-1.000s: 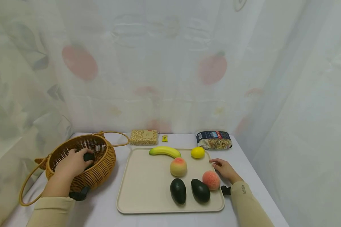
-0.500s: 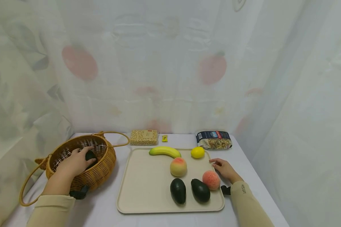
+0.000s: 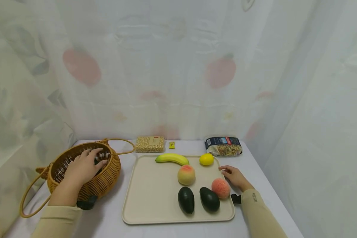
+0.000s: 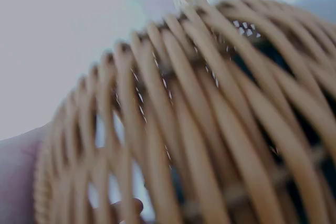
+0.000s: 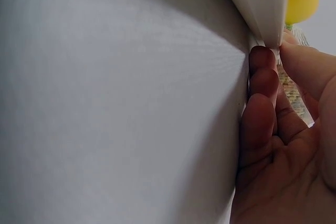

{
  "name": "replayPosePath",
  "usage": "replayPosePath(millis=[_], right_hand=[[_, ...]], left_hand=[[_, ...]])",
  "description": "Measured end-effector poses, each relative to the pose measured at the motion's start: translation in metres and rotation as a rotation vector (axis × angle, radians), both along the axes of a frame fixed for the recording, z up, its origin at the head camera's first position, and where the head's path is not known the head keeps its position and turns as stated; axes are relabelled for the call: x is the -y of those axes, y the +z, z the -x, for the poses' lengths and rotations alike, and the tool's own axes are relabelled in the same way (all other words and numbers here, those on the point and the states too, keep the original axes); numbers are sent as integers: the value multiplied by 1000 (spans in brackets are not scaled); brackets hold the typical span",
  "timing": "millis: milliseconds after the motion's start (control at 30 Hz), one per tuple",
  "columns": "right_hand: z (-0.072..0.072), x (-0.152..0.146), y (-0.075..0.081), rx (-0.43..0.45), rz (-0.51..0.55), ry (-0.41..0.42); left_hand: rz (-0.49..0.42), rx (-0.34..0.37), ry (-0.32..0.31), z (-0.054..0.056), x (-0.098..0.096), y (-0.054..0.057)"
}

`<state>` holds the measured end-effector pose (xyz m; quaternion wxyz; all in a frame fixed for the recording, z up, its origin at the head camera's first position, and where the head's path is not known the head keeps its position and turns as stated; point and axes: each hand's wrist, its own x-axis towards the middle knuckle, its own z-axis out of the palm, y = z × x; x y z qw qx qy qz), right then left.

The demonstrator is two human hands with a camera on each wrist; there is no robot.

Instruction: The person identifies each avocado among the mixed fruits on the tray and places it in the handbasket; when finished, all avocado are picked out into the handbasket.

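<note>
My left hand [image 3: 84,165] hovers over the mouth of the wicker basket [image 3: 107,178], fingers spread and thumb apart. A dark green avocado [image 3: 99,171] shows under the thumb, mostly hidden by the hand and the basket wall. In the left wrist view, basket weave [image 4: 199,103] fills the picture, with dark green behind its gaps. At the beige tray's [image 3: 154,195] right edge, my right hand [image 3: 235,178] pinches the rim, its thumb on the edge and fingertips curled below, as the right wrist view shows.
On the tray lie a banana [image 3: 172,158], a lemon [image 3: 206,159], two peaches [image 3: 186,175] and two avocados [image 3: 186,200]. Behind it are a bag of grain [image 3: 150,144], a small yellow packet [image 3: 172,145] and a pasta bag [image 3: 223,146]. Basket handles [image 3: 126,140] stick out sideways.
My left hand has let go of the avocado inside the basket; its fingers have spread and it has shifted slightly up and right. The right hand stays at the tray rim.
</note>
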<state>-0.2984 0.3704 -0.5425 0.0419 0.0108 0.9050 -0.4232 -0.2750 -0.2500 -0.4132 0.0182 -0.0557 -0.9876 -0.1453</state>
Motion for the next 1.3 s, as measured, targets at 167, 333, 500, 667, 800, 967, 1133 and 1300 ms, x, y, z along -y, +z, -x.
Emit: replayPosePath(millis=[167,333,500,667,800,967,1133,1300], right_hand=[[2,-1,-2,-20,1,10],[1,-1,-2,-21,5,11],[0,0,-1,-6,5,-3],[0,0,-2,-4,5,-3],[1,-1,-3,0,7,-10],[3,-2,-4,4,2,-14],[3,-3,-5,11,-2,-11],[4,-3,-5,14,13,-21]], left_hand=[[-5,-62,-41,-1,-18,4],[6,-125,-95,-6,-40,7],[0,-146,-128,-9,-63,6],[-3,-166,-149,-10,-84,4],[8,-194,-172,-8,-99,0],[35,-196,-201,-10,-117,-8],[65,-190,-241,-14,-134,-14],[45,-168,-280,-17,-149,-17]])
